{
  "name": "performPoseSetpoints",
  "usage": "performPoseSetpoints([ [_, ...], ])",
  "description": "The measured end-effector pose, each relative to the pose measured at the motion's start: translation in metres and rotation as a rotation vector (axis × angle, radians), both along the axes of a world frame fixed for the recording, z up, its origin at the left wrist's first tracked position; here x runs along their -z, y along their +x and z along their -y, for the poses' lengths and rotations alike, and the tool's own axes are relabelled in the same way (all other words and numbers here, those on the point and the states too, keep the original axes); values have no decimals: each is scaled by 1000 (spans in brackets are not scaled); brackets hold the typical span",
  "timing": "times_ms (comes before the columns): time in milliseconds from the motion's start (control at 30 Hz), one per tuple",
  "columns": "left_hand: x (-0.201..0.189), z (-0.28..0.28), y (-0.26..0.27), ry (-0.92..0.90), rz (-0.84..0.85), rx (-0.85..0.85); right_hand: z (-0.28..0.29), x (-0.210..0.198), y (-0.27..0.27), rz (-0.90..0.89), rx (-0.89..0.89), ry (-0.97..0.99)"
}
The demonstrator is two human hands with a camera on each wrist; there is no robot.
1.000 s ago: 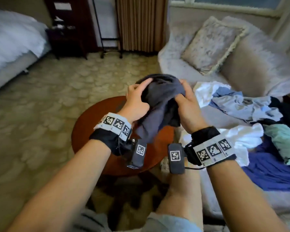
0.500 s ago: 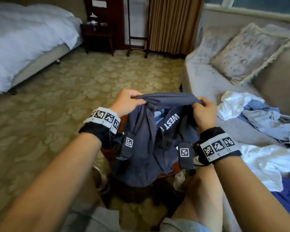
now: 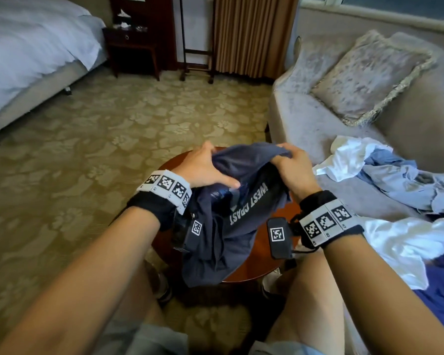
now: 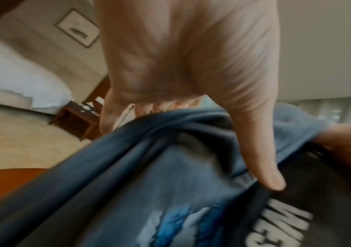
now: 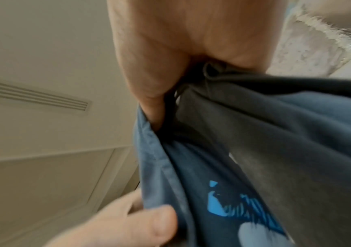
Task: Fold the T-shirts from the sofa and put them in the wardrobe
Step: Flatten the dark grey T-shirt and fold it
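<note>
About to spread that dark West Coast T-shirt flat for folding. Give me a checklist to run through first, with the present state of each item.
1. Left hand has a grip on the dark T-shirt: ok.
2. Right hand has a grip on the same edge: ok.
3. Shirt opened out flat: not ok, it hangs bunched between the hands.
4. Shirt right side out: cannot tell; printed lettering shows among the folds.
5. Round wooden table under the shirt for laying it down: ok.
6. Other shirts still unfolded on the sofa: not ok.
</note>
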State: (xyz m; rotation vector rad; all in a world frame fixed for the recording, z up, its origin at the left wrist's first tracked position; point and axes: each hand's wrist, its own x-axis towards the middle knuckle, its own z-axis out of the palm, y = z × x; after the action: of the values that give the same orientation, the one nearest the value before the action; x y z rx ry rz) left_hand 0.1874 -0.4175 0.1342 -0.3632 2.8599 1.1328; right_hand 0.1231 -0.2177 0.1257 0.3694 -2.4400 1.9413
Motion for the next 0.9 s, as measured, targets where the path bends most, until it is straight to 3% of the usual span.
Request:
performPoseSetpoints([
  [133,-18,-32,-6,140,-164,324,28,-13,10,-46,-214,57],
  [233,-21,-31,-23,28,-113,279,31,-18,11,120,-241,-256],
  [300,-18,-21,-26,0,-119,208,23,-11,6,163,-190,-341],
  [367,-18,-14,-25,159,-179,115,12,7,0,175,-186,-227],
  [533,-27,-14,-14,818,-343,-34,11,55,11,483,-358,158],
  [633,-29,-1,-11,1009,-342,-103,17,66,15,393,-217,144],
  [733,-23,21,-8,945,-219,-130,18,58,8,249,-181,14],
  [833,-4,26,-3,730,-63,-129,22,44,4,189,-284,-104],
  [900,9,19,5,679,63,-73,27,38,7,215,-375,-139],
])
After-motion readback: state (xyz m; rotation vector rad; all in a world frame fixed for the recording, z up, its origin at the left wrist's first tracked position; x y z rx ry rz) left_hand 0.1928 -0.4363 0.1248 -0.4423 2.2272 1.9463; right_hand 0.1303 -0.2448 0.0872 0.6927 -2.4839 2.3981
